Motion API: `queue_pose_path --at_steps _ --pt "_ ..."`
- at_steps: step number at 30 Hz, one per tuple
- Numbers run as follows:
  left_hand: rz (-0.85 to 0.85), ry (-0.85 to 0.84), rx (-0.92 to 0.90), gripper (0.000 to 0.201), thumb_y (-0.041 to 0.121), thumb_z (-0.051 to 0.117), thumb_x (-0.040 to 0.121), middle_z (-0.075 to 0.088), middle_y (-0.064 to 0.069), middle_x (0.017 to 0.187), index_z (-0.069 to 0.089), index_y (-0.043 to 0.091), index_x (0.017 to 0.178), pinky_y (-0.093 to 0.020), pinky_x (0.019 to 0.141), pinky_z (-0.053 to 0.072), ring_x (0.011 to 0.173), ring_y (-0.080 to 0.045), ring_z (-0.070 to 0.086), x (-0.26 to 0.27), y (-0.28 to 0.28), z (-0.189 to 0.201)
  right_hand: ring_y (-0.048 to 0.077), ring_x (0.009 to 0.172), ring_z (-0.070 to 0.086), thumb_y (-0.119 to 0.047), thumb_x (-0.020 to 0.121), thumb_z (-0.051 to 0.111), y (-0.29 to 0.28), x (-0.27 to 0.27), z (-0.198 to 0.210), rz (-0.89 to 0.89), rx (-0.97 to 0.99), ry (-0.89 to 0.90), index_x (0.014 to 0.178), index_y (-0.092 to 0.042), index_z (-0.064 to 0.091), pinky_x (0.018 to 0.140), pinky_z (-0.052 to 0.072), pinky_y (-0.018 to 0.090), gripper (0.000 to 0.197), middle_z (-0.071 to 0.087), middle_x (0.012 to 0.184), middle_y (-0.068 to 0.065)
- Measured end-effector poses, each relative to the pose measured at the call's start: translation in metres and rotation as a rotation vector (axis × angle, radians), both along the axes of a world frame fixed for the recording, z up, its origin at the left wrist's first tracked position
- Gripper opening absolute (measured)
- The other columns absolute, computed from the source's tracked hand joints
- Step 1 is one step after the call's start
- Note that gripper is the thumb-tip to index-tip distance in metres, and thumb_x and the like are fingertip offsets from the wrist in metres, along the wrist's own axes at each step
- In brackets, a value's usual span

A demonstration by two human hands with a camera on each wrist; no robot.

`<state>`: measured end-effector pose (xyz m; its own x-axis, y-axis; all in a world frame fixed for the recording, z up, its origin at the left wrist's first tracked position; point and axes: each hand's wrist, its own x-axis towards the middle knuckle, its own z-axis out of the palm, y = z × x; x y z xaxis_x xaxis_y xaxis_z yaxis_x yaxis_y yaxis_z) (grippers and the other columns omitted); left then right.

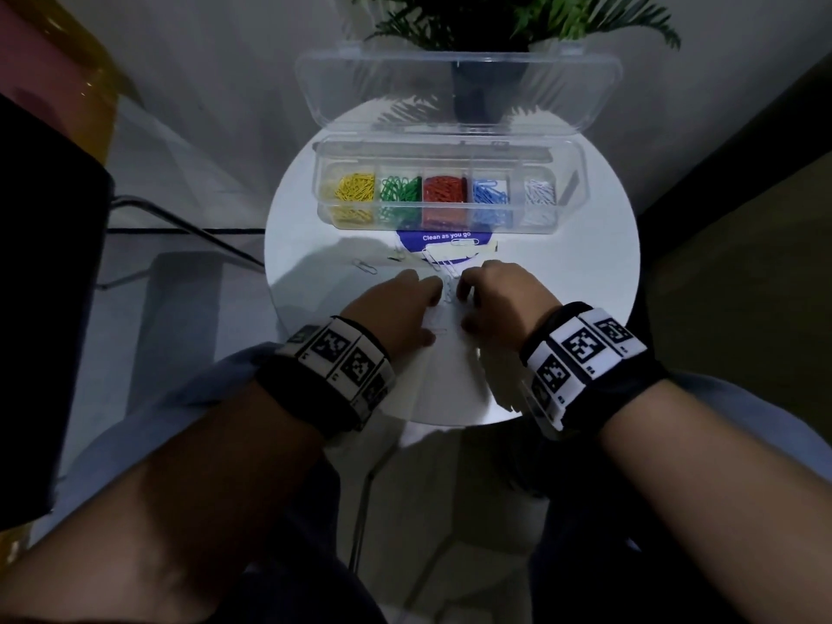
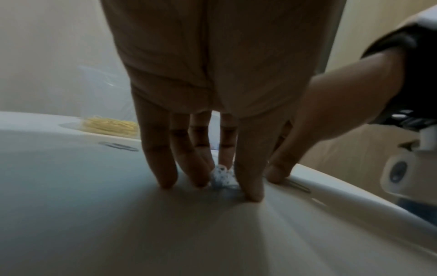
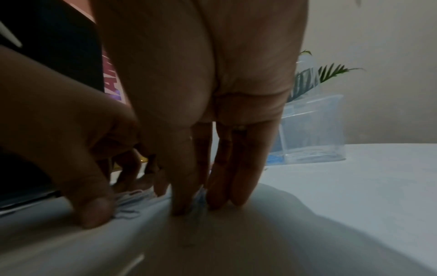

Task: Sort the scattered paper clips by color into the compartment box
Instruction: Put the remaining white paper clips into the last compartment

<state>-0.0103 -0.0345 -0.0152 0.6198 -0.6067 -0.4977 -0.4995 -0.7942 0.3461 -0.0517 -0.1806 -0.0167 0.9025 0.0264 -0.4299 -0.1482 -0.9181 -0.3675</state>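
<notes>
A clear compartment box point(image 1: 571, 191) stands at the back of the round white table point(image 1: 562, 308), lid point(image 1: 459, 87) open. It holds yellow point(image 1: 355, 186), green, red, blue and white clips point(image 1: 540, 193), one colour per cell. Loose white paper clips point(image 1: 439, 259) lie in front of it. My left hand point(image 1: 423, 308) and right hand point(image 1: 477, 304) meet fingertips-down on the table. In the left wrist view the left fingers point(image 2: 163, 160) and thumb pinch a small bunch of white clips point(image 2: 221, 175). In the right wrist view the right thumb point(image 3: 182, 186) and fingers pinch more clips point(image 3: 201, 198).
A blue round sticker point(image 1: 477, 238) reading "Clean as you go" lies under the loose clips. One stray clip point(image 1: 365, 266) sits to the left. A potted plant point(image 1: 495, 20) stands behind the box. A dark chair point(image 1: 45, 308) is at the left, beyond the table edge.
</notes>
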Motion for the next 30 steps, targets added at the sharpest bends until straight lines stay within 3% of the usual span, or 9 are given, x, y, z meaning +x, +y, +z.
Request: queue_pose_path --at_steps 4,8,14,16,18,21,23,25,30 --pt "-0.056 -0.013 0.032 0.02 0.017 0.061 0.085 0.05 -0.014 0.113 0.056 0.011 0.104 -0.032 0.082 0.038 0.104 -0.031 0.053 -0.002 -0.007 0.0 0.03 0.099 0.057 -0.004 0.085 0.05 0.003 0.0 0.0 -0.013 0.018 -0.008 0.107 -0.005 0.063 0.081 0.042 0.03 0.025 0.064 0.106 0.015" --pt "-0.088 -0.02 0.076 0.018 0.014 0.057 0.087 0.055 -0.016 0.114 0.057 0.007 0.103 -0.031 0.08 0.037 0.106 -0.03 0.054 -0.001 -0.012 -0.002 0.029 0.097 0.057 -0.001 0.082 0.052 0.002 -0.004 -0.003 -0.055 0.083 -0.046 0.102 -0.003 0.062 0.08 0.043 0.03 0.022 0.063 0.103 0.015" --pt "-0.034 0.009 -0.026 0.006 0.014 0.059 0.086 0.062 -0.01 0.107 0.055 0.015 0.091 -0.026 0.077 0.035 0.101 -0.025 0.055 0.013 -0.018 0.006 0.014 0.081 0.048 -0.002 0.076 0.059 -0.014 -0.001 -0.003 -0.132 0.183 -0.043 0.094 -0.007 0.064 0.062 0.03 0.018 0.02 0.061 0.092 0.004" --pt "0.024 0.002 -0.117 0.006 0.015 0.061 0.086 0.062 -0.005 0.096 0.057 0.015 0.089 -0.023 0.074 0.034 0.094 -0.022 0.056 0.019 -0.02 0.011 0.012 0.08 0.047 -0.002 0.074 0.06 -0.021 -0.002 -0.004 -0.135 0.208 -0.032 0.093 -0.008 0.065 0.054 0.031 0.013 0.021 0.056 0.087 0.001" --pt "0.094 0.0 -0.235 0.006 0.015 0.063 0.085 0.058 0.002 0.082 0.059 0.013 0.088 -0.017 0.065 0.032 0.08 -0.017 0.054 0.025 -0.024 0.017 0.012 0.079 0.047 -0.002 0.074 0.061 -0.028 -0.002 -0.004 -0.139 0.235 -0.043 0.091 -0.009 0.066 0.055 0.029 0.003 0.02 0.054 0.085 -0.001" --pt "0.2 0.004 -0.435 0.016 0.011 0.065 0.083 0.05 0.01 0.066 0.053 0.019 0.077 -0.007 0.057 0.036 0.06 -0.006 0.046 0.032 -0.039 0.028 0.009 0.071 0.052 0.0 0.072 0.062 -0.045 -0.002 0.0 -0.247 0.328 -0.128 0.084 -0.015 0.065 0.058 0.036 0.012 0.02 0.06 0.079 0.001" --pt "0.266 0.018 -0.565 0.017 0.006 0.066 0.082 0.049 0.009 0.062 0.054 0.017 0.074 -0.006 0.056 0.036 0.054 -0.002 0.044 0.035 -0.052 0.031 -0.002 0.054 0.052 0.001 0.072 0.065 -0.059 -0.002 0.006 -0.372 0.422 -0.197 0.081 -0.018 0.062 0.053 0.038 0.007 0.022 0.059 0.068 -0.004" --pt "0.289 0.028 -0.625 0.013 0.003 0.066 0.08 0.05 0.007 0.059 0.057 0.012 0.076 -0.007 0.054 0.036 0.049 -0.001 0.045 0.036 -0.063 0.031 -0.004 0.045 0.05 0.002 0.072 0.066 -0.073 0.001 0.013 -0.486 0.498 -0.3 0.078 -0.021 0.06 0.051 0.039 0.004 0.025 0.055 0.064 -0.009" --pt "0.287 0.055 -0.621 0.025 0.002 0.066 0.08 0.049 0.007 0.059 0.053 0.019 0.067 -0.005 0.052 0.037 0.044 0.005 0.047 0.035 -0.076 0.022 -0.003 0.049 0.052 0.0 0.077 0.065 -0.094 0.025 0.032 -0.642 0.65 -0.604 0.072 -0.029 0.053 0.055 0.045 0.011 0.032 0.053 0.066 -0.008"
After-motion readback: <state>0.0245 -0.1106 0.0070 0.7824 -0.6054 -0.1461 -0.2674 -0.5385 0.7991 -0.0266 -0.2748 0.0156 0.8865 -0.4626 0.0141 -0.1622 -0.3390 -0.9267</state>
